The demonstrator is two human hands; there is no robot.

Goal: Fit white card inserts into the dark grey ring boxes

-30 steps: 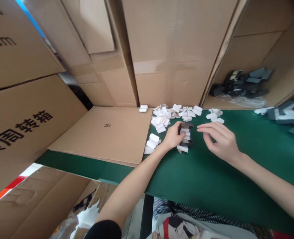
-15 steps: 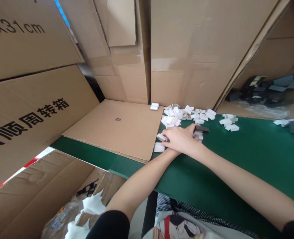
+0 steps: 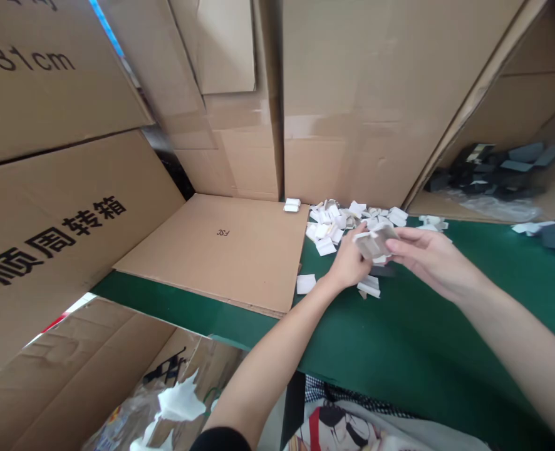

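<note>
Between the thumb and fingers of my right hand (image 3: 430,257) is a small folded white card piece (image 3: 375,243), its greyish inner side turned toward me. My left hand (image 3: 351,260) is close behind and left of that piece, which covers part of its fingers. A blurred small dark box (image 3: 383,270) juts out to the right from my left hand, low under the card piece; the grip on it is partly hidden. Loose white card pieces (image 3: 324,230) lie heaped beyond my hands. One white piece (image 3: 306,284) rests left of my left wrist, another (image 3: 369,286) just below my hands.
Flat brown cardboard (image 3: 212,263) covers the left part of the green table (image 3: 399,351). Tall cartons (image 3: 343,94) stand behind. An open carton (image 3: 517,81) at the right holds dark boxes (image 3: 488,169). Below left, another open carton (image 3: 84,369) contains plastic and torn white scraps.
My right hand has moved right from over my left wrist, now with a folded white card piece. The white piece by the cardboard's edge has shifted, and one now lies below my hands.
</note>
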